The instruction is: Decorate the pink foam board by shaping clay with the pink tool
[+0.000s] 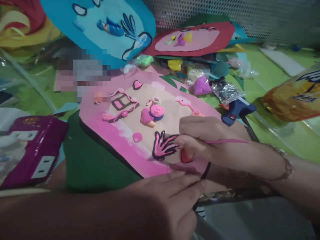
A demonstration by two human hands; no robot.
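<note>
A pink craft board (117, 138) with a beige middle lies in front of me, decorated with clay shapes: a small house outline (122, 103), an ice-cream figure (153, 115), a flamingo (185, 102) and a black-edged pink wing (163, 146). My right hand (200, 136) is closed in a pinch on a thin pink brush or stick (227, 141), its tip at the wing. My left hand (170, 196) lies flat, fingers stretched out, pressing the board's near edge.
A blue glue gun (237, 110) lies just right of the board. Bags of coloured clay (200, 85) sit behind it. A purple box (32, 150) stands at left, an orange packet (292, 96) at right. More decorated boards, blue (105, 26) and red (192, 38), lean at the back.
</note>
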